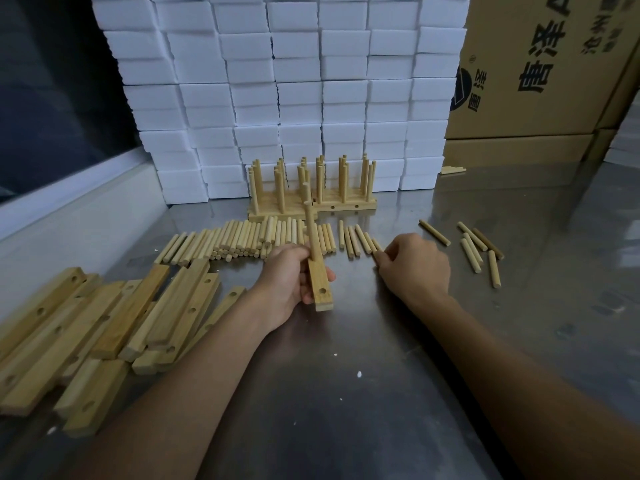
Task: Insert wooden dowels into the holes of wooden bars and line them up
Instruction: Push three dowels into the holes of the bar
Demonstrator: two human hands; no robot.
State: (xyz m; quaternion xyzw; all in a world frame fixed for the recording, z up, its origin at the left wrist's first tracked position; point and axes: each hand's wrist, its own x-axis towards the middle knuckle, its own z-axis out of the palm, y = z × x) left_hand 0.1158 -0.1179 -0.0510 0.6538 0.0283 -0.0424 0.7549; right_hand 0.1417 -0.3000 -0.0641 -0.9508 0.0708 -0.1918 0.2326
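Note:
My left hand [291, 275] grips a wooden bar [319, 282] above the metal table, its near end pointing toward me with an open hole showing. One dowel [307, 199] stands upright in the bar's far end. My right hand [414, 265] rests on the table, fingers pinched on a loose dowel [375, 252] at the right end of a row of dowels [249, 237]. Finished bars with upright dowels [311, 188] stand lined up at the back. A pile of bare wooden bars [104, 327] lies at the left.
A wall of stacked white foam blocks [284, 91] rises behind the finished bars. Brown cardboard boxes [540, 71] stand at the back right. Several scattered dowels [478, 251] lie to the right on the steel table [346, 393].

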